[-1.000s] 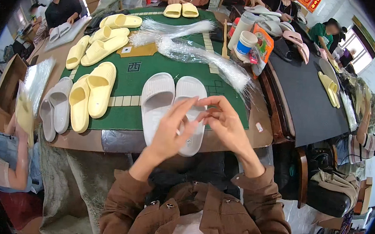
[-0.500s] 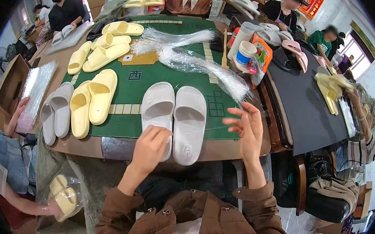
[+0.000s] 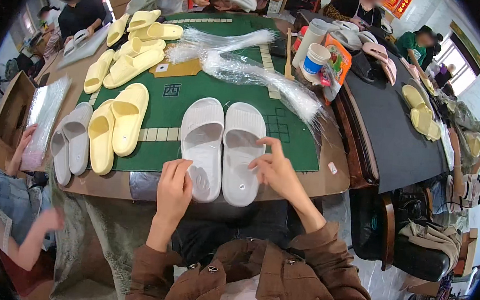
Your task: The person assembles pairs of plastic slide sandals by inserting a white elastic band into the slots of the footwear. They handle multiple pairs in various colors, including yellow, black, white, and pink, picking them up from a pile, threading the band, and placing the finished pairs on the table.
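Two white slippers [image 3: 221, 148] lie side by side, soles down, at the centre of the frame on the worktop [image 3: 316, 184], heels at its near edge, within easy reach. Left hand [image 3: 174, 187] rests flat on the left heel, fingers loosely spread, steadying it. Right hand [image 3: 275, 169] hovers over the right slipper, forefinger raised, gripping nothing. Yellow slippers [image 3: 119, 119] sit at centre left.

left hand [image 3: 174, 187] and right hand [image 3: 275, 169] on white slippers [image 3: 220, 148], green table [image 3: 199, 90]

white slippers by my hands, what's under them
The white slippers lie side by side on the green mat; their heels overhang the brown table edge. The left hand covers one heel. The surface directly beneath them is hidden.
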Demonstrator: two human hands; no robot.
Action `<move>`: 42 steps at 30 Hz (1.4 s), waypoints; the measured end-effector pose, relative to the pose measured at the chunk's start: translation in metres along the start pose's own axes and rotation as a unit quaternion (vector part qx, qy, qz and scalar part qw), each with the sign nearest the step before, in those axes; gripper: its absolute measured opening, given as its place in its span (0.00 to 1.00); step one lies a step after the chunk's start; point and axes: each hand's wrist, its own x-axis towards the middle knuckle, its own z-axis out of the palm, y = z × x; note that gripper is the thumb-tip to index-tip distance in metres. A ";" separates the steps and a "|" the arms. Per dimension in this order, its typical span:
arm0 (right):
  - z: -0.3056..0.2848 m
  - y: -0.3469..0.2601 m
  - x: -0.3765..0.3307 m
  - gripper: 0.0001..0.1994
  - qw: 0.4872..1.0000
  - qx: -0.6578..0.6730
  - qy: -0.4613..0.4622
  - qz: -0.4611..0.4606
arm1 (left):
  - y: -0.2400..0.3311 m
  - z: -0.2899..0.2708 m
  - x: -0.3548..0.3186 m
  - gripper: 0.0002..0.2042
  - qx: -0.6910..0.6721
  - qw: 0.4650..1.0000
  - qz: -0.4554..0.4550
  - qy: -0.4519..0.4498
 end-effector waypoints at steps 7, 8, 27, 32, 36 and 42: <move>0.013 0.009 0.010 0.11 0.999 -0.021 -0.031 -0.001 | -0.003 0.028 0.020 0.16 -0.035 0.998 -0.017 -0.050; 0.019 0.011 0.014 0.12 0.999 -0.018 -0.038 -0.023 | 0.001 0.037 0.025 0.18 -0.011 0.999 -0.008 -0.048; 0.050 0.047 0.065 0.12 0.923 -0.303 0.128 -0.200 | -0.010 0.077 0.066 0.21 0.052 0.976 -0.050 -0.206; 0.041 0.062 0.080 0.09 0.848 -0.498 0.036 -0.177 | 0.007 0.068 0.046 0.23 0.039 0.975 -0.018 -0.216; 0.044 0.077 0.089 0.10 0.833 -0.517 0.036 -0.191 | 0.003 0.063 0.045 0.25 0.030 0.975 0.006 -0.219; 0.042 0.075 0.089 0.10 0.826 -0.535 0.026 -0.179 | 0.007 0.064 0.066 0.24 -0.012 0.944 -0.110 -0.310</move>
